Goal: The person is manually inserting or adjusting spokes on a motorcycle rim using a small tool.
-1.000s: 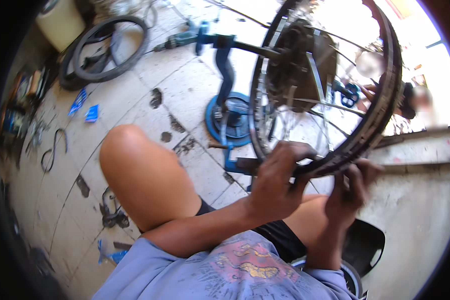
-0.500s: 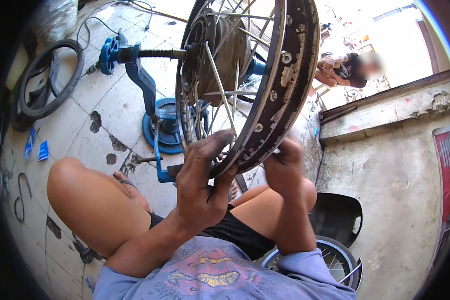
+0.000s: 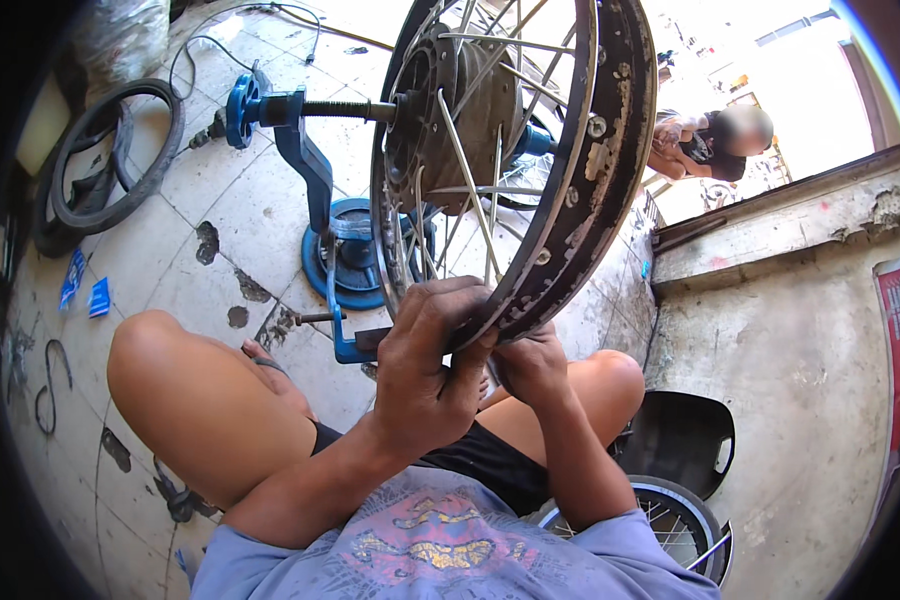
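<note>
At the far left corner of the tiled floor [image 3: 175, 235], a black tyre [image 3: 120, 213] lies on another dark rubber piece. Nearer along the floor's left edge is a small blue packet [image 3: 99, 297], with a second one just beside it. Farther right, a blue stand [image 3: 305, 170] rises from its round base [image 3: 320, 285] and carries the black wheel [image 3: 605, 170] on a threaded rod [image 3: 345, 109].

The wheel is upright, bare of any tyre, its flaking rim running away from the person, while the rod crosses it from left to right through the hub [image 3: 475, 140]. The left hand [image 3: 432, 365] has its fingers curled over the near, low end of the rim, thumb beneath: a narrow hold on that edge. The right hand [image 3: 535, 365] is just beside it, against the rim's underside; its fingertips are hidden, so I cannot tell whether they pinch or only press. The left hand is nearer the spokes; the hub lies ahead of both hands, beyond the rim.

At right, by the wall [image 3: 770, 350], are a black chair [image 3: 675, 445] and a second wheel [image 3: 705, 515], with another person [image 3: 720, 145] well beyond.
</note>
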`<state>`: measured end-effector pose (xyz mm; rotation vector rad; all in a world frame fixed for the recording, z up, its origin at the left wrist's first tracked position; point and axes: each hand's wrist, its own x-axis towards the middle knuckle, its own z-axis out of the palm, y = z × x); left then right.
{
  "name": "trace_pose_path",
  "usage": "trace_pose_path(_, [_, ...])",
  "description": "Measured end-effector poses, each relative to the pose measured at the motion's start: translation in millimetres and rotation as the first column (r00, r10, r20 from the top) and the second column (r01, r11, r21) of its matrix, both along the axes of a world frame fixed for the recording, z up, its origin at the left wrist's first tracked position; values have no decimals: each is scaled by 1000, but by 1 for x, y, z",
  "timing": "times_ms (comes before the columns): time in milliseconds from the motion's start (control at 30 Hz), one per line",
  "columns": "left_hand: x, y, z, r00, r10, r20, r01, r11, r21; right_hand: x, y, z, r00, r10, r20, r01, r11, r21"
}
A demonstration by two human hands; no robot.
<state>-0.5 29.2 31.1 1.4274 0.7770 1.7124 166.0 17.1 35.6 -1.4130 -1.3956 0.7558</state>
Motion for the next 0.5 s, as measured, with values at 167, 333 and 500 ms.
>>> trace_pose_path(167, [-4,-13,6,995,-1,102,16,990,-142,-27,3,105,547,-156,823,-308,876,371])
trace_pose_path(333, [-4,-7,10,996,-73,42,78,989,-128,-4,16,20,992,107,-72,-117,983,-144])
trace_pose_path(500, [-4,-13,11,990,-78,117,102,972,-211,-23,-1,54,727,-244,642,-108,882,458])
